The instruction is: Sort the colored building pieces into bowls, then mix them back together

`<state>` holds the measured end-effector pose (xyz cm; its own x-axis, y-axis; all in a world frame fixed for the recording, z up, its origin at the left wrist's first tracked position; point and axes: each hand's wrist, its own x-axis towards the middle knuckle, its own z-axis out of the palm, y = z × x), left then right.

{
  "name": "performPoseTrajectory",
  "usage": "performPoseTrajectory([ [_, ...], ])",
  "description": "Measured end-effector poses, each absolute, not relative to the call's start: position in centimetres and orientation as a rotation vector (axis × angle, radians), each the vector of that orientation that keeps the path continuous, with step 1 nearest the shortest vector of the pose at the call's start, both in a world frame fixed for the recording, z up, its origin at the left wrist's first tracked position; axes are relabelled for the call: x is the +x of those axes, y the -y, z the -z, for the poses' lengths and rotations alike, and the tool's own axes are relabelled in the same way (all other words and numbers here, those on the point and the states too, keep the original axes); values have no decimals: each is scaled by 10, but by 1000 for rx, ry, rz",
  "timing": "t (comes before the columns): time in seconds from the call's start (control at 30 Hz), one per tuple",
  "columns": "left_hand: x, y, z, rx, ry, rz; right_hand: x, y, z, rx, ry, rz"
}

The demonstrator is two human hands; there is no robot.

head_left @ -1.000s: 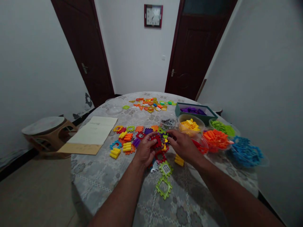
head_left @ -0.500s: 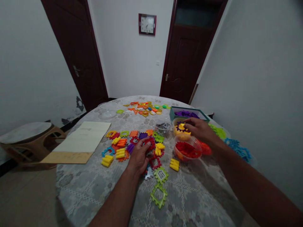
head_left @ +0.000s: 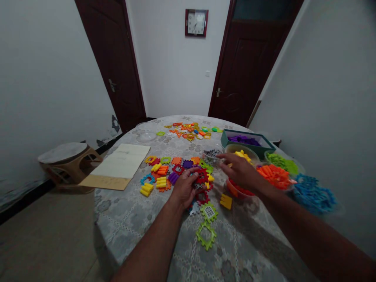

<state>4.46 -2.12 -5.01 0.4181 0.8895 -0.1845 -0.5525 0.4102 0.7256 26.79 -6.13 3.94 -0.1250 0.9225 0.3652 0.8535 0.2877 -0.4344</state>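
red toothed piece (head_left: 201, 176), pinched in left hand (head_left: 183, 188), right hand (head_left: 236, 170) half curled, whether it holds anything unclear

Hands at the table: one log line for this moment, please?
left hand: holds red piece | right hand: near gray-piece bowl, grip unclear | paper: on table

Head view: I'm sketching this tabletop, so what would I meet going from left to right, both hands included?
Pale paper → left hand → red toothed piece → right hand → orange pieces → blue pieces.
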Motion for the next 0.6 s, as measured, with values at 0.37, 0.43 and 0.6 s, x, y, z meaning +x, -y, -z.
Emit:
performPoseTrajectory([
  [0.37, 43, 21, 51, 714, -619, -910, 222, 98, -8, -1327, 2225, -200],
  [0.43, 44, 21, 50, 702, -616, -916, 227, 102, -10, -1331, 2203, -183],
  [0.6, 44, 20, 47, 627, -622, -955, 261, 108, -23, -1586, 1951, 20],
])
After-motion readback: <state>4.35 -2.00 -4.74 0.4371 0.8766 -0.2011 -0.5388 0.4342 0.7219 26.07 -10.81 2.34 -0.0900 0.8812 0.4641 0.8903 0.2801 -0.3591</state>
